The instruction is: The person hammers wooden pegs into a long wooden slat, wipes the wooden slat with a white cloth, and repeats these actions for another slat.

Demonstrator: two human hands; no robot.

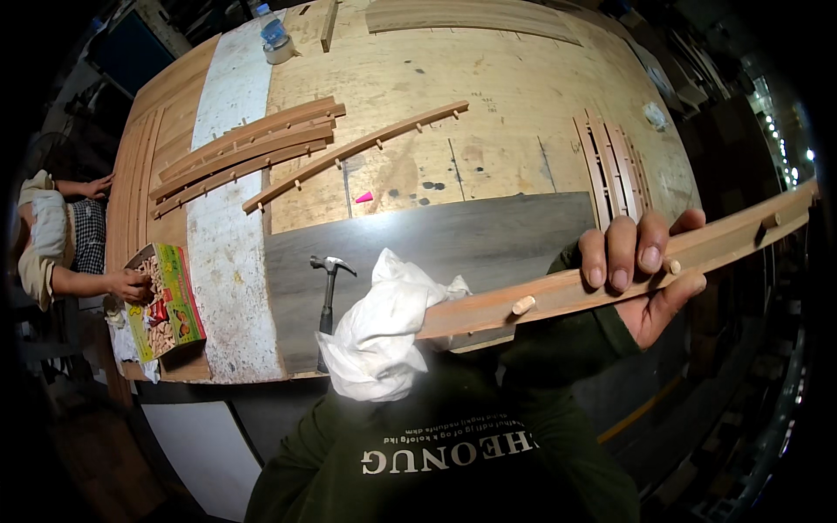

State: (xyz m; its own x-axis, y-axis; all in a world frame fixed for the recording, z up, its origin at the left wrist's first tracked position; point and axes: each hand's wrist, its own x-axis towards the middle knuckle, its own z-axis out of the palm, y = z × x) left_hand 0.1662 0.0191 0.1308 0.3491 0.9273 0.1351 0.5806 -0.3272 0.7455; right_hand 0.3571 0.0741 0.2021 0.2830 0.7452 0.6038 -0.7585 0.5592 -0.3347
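My right hand [629, 254] is closed round a long, narrow wooden rail [558, 301] with short round dowels standing out of its face. The rail slants up to the right in front of my body. A bunched white cloth [377, 327] wraps the rail's left end. My left hand is hidden by this cloth, which is gripped against the wood. Just left of the cloth, a claw hammer [329, 292] with a dark handle rests on the grey board [418, 235] at the table's near edge.
More dowelled rails [248, 148] lie at left centre, one single rail [357, 155] beside them, others [615, 170] at right. A co-worker's hand [129, 285] reaches into a box of dowels [179, 301]. A pink cone-shaped piece [364, 198] and a bottle [273, 31] are on the table [497, 87].
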